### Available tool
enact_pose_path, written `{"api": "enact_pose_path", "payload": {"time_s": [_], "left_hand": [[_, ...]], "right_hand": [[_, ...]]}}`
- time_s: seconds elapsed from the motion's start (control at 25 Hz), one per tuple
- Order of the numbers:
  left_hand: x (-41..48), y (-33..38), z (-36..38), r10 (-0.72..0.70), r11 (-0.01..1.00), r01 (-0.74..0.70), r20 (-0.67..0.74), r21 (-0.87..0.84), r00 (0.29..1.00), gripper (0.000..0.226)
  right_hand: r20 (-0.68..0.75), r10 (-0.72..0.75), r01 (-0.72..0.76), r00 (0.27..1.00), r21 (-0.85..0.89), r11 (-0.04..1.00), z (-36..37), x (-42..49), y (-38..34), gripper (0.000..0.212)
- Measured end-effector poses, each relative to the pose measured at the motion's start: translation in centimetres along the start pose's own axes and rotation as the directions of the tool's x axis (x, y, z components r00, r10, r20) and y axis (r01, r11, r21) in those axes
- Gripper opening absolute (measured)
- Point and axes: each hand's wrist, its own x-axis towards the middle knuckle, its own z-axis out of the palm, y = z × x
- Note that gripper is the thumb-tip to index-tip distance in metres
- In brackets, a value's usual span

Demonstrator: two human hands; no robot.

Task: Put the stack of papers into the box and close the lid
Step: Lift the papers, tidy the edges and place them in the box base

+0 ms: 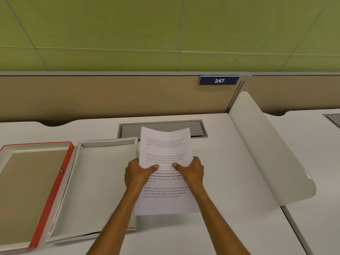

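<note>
A stack of white printed papers (165, 144) is held above the desk, its far end curling slightly. My left hand (137, 173) grips its left edge and my right hand (193, 171) grips its right edge, both thumbs on top. The stack overlaps the right rim of the shallow open white box (97, 181), which lies to its left with nothing inside. The box's red-edged lid (53, 190) lies open flat further left, joined along the red spine.
A grey cable hatch (161, 127) is set into the white desk (230, 190) behind the papers. A curved white divider (272, 153) rises on the right. A beige partition with a "247" sign (219, 80) backs the desk.
</note>
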Motion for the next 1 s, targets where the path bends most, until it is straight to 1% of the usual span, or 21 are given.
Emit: {"api": "enact_pose_path", "payload": {"time_s": [0.36, 0.56, 0.64, 0.76, 0.88, 1.0], "left_hand": [[1.4, -5.0, -9.0, -0.050, 0.999, 0.050, -0.042, 0.004, 0.998, 0.035], [2.7, -8.0, -13.7, -0.097, 0.995, 0.097, -0.060, -0.002, 0.993, 0.044], [3.2, -9.1, -15.2, -0.105, 0.994, 0.104, -0.058, -0.026, 0.993, 0.043], [3.9, -10.4, -17.0, -0.118, 0.993, 0.117, -0.062, -0.028, 0.991, 0.038], [5.1, -11.3, -18.1, -0.123, 0.992, 0.121, -0.049, -0.032, 0.991, 0.039], [6.1, -11.9, -18.5, -0.124, 0.992, 0.123, -0.038, -0.027, 0.992, 0.040]], "right_hand": [[0.091, -0.014, 0.016, 0.996, -0.020, 1.000, 9.4, -4.6, -2.9, 0.057], [0.132, -0.014, 0.021, 0.991, -0.051, 0.998, 14.7, -6.7, -4.3, 0.057], [0.149, -0.019, 0.028, 0.989, -0.057, 0.998, 16.6, -7.4, -4.7, 0.056], [0.164, -0.017, 0.029, 0.986, -0.071, 0.997, 19.0, -8.0, -5.2, 0.057], [0.163, -0.011, 0.025, 0.987, -0.086, 0.996, 20.8, -8.1, -5.4, 0.062], [0.174, -0.009, 0.024, 0.985, -0.085, 0.996, 21.8, -7.9, -5.5, 0.059]]}}
